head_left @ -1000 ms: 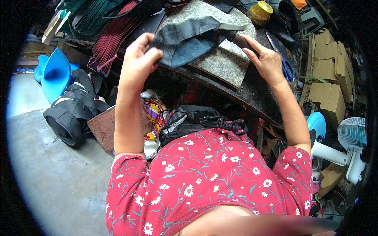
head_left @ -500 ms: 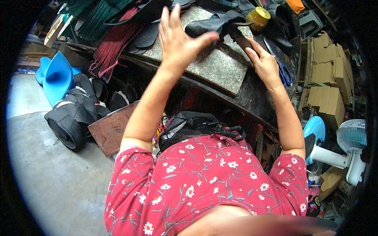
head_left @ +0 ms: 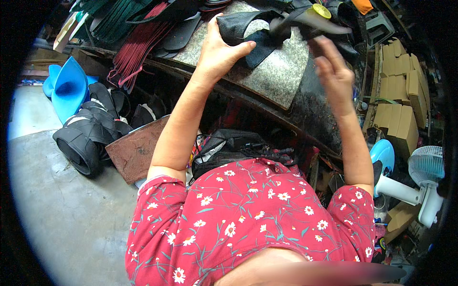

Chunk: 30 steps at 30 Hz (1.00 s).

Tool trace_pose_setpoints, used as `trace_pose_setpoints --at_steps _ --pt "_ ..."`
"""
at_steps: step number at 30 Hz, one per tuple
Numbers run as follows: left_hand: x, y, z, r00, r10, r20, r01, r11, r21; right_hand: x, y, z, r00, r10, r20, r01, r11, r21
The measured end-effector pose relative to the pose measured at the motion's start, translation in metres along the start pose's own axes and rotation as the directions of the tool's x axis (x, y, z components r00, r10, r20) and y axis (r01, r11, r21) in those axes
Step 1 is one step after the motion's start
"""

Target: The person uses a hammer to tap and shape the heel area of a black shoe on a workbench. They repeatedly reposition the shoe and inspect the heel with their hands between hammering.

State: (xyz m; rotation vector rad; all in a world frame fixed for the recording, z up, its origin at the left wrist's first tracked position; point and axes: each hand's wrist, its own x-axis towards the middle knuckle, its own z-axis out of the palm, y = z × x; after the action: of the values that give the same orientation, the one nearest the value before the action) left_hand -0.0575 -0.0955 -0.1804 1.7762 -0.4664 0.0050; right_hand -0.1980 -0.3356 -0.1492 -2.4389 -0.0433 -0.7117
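Note:
At the stone slab on the bench, my left hand grips a curved black leather shoe upper by its left edge, thumb on the near side. A dark blue-black flap hangs from the piece over the slab. To the right, my right hand is raised and smeared by motion, its fingers around the dark handle of what looks like a hammer. The tool's grey head is a blur above the hand, close to the upper's right end.
Flat black sole pieces and bundled red cords lie left of the slab. A yellow pot stands behind. Cardboard boxes and a white fan are at the right. Black shoe parts and blue foam sit at the left.
My left hand has closed on the black upper after being spread open beside it. My right hand has risen to the right with the tool, now blurred. The blue-handled scissors are no longer visible.

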Motion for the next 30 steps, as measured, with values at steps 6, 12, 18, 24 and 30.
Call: trace_pose_setpoints --at_steps 6,12,18,24,30 --pt "-0.002 0.013 -0.002 0.999 -0.024 0.031 0.024 1.000 0.000 0.002 0.006 -0.005 0.990 -0.069 0.123 0.117 0.891 -0.438" --pt "0.001 0.015 -0.004 0.998 -0.066 -0.012 0.067 0.997 0.028 -0.009 0.011 0.000 0.992 -0.060 0.111 0.087 0.961 -0.261" --pt "0.007 -0.007 0.023 0.998 -0.041 -0.047 0.050 0.973 0.225 0.001 0.023 0.005 0.988 0.027 0.155 0.037 0.917 -0.397" --pt "0.011 -0.016 0.020 0.991 -0.042 -0.127 0.068 0.975 0.211 0.002 0.017 -0.011 0.984 0.165 -0.065 -0.163 0.986 0.043" --pt "0.011 -0.015 0.018 0.992 -0.078 -0.099 0.090 0.988 0.125 -0.006 0.015 -0.005 0.978 0.127 0.165 -0.068 0.944 -0.323"
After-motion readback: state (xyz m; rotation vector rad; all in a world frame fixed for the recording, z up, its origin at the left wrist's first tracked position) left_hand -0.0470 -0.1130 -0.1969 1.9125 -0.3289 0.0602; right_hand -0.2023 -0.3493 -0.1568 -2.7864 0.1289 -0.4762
